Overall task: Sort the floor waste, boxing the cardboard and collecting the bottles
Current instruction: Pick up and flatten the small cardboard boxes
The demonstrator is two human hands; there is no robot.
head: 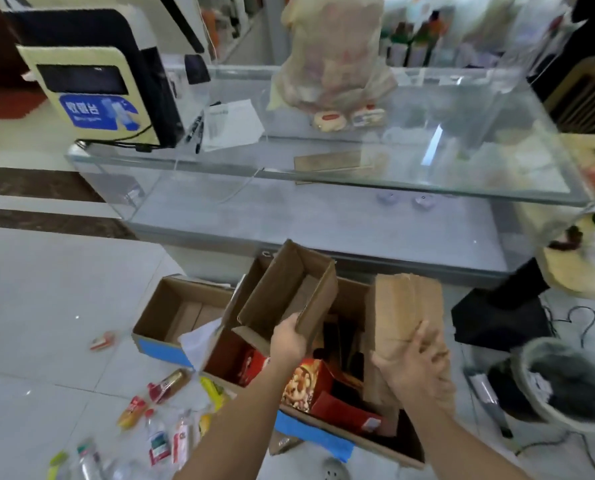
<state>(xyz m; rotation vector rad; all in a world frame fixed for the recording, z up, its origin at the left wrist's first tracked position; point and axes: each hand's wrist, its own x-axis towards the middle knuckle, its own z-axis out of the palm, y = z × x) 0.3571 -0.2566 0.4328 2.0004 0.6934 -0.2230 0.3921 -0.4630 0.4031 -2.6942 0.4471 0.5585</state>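
My left hand [289,341] grips the edge of a small open brown carton [285,292], tilted above the large cardboard box [323,438] with blue tape. My right hand [417,368] clasps a flattened brown cardboard piece [403,313] standing upright at the big box's right side. Inside that box lie red snack cartons [306,382] and dark folded card. Several plastic bottles [157,441] lie scattered on the floor tiles at lower left, among them a red-labelled one [167,386].
A second open box [161,313] with blue tape sits left of the big one. A glass counter [323,188] stands behind, carrying a payment terminal [91,95] and a filled bag [334,53]. A waste bin [566,382] and cables are at right.
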